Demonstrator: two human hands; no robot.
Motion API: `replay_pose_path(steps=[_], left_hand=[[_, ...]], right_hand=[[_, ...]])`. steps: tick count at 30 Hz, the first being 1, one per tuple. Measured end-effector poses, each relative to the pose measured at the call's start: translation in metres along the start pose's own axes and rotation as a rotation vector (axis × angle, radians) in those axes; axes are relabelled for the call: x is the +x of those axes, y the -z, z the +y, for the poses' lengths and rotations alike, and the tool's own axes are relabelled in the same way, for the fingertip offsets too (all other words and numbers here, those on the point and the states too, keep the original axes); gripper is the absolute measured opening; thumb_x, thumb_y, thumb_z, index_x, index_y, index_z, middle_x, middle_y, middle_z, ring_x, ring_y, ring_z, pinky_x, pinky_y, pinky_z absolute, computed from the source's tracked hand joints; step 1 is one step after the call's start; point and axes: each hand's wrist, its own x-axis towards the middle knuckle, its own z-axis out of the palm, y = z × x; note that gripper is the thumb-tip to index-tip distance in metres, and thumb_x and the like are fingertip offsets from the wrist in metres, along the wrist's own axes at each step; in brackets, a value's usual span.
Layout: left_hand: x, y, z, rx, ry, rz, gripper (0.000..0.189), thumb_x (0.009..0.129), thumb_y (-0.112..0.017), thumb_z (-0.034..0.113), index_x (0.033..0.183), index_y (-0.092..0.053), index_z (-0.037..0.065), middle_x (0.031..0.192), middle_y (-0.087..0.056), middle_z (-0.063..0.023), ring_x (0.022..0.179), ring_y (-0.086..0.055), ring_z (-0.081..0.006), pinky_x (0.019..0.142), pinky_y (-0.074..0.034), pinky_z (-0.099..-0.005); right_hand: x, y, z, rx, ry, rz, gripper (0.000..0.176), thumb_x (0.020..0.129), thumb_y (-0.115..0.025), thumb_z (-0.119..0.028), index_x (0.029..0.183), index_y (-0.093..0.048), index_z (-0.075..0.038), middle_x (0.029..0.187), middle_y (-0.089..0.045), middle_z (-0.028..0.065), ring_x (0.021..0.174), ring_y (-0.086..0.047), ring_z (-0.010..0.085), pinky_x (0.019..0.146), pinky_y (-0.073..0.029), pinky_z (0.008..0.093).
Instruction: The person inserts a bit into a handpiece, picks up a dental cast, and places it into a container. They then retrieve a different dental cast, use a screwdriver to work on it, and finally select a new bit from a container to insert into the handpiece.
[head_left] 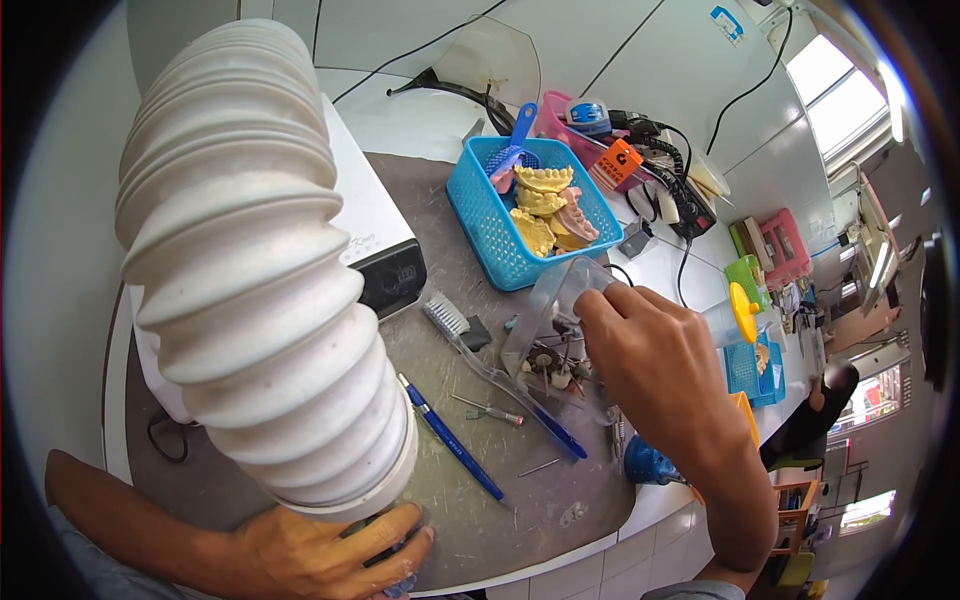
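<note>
My right hand [655, 360] is closed at the rim of a clear plastic box [540, 310]; its fingertips are partly hidden behind the knuckles. Small rotary burs and polishing heads [555, 368] lie in and around that box. At the bottom, my left hand [325, 555] curls its fingers around a small dark and bluish object, too covered to name. A ribbed white suction hose [265, 270] hangs directly above it. Between the hands lie a blue pen [450, 437], a toothbrush [500, 375] with a blue handle end, and a small metal bur piece [488, 410].
Behind the box stands a blue basket [510, 265] of yellow and pink dental casts [545, 205]. A white machine [375, 220] sits behind the hose. Further right are a pink basket [553, 115], a blue bottle [650, 462] and a yellow-lidded jar [742, 312]. A person [820, 410] is in the background.
</note>
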Motion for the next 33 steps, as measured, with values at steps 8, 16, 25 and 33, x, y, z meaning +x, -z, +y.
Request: replay_pose_path(steps=[8, 16, 25, 33], left_hand=[[-0.001, -0.002, -0.001, 0.026, -0.001, -0.003, 0.05, 0.087, -0.072, 0.051, 0.119, -0.07, 0.012, 0.121, -0.063, -0.0101, 0.1, -0.056, -0.0232, 0.087, -0.05, -0.0401], [-0.002, -0.002, 0.0, 0.004, 0.017, -0.002, 0.049, 0.086, -0.072, 0.051, 0.118, -0.071, 0.013, 0.123, -0.063, -0.0098, 0.103, -0.055, -0.0236, 0.088, -0.049, -0.0405], [-0.002, 0.002, -0.001, -0.04, 0.02, -0.035, 0.055, 0.079, -0.074, 0.043, 0.121, -0.068, 0.008, 0.127, -0.06, -0.0137, 0.11, -0.054, -0.0294, 0.096, -0.047, -0.0456], [0.001, 0.005, 0.002, -0.127, 0.047, -0.036, 0.062, 0.074, -0.075, 0.037, 0.125, -0.065, 0.004, 0.131, -0.059, -0.0172, 0.117, -0.054, -0.0339, 0.102, -0.045, -0.0496]], right_hand=[[-0.004, 0.01, -0.005, -0.144, 0.07, 0.11, 0.014, 0.081, -0.067, -0.01, 0.094, -0.062, -0.007, 0.091, -0.058, 0.0055, 0.087, -0.064, 0.0175, 0.057, -0.056, 0.0303], [0.003, 0.002, 0.002, 0.208, 0.234, -0.04, 0.017, 0.08, -0.069, -0.006, 0.096, -0.067, -0.007, 0.098, -0.059, 0.0051, 0.091, -0.061, 0.0226, 0.075, -0.055, 0.036], [0.001, 0.0, 0.014, 0.014, 0.09, 0.032, 0.011, 0.079, -0.07, -0.007, 0.089, -0.066, -0.008, 0.092, -0.059, 0.0064, 0.08, -0.066, 0.0227, 0.061, -0.054, 0.0381], [0.001, 0.007, 0.008, 0.142, 0.052, -0.121, 0.011, 0.079, -0.064, 0.0, 0.087, -0.066, -0.008, 0.1, -0.059, 0.0075, 0.084, -0.069, 0.0242, 0.062, -0.054, 0.0403]])
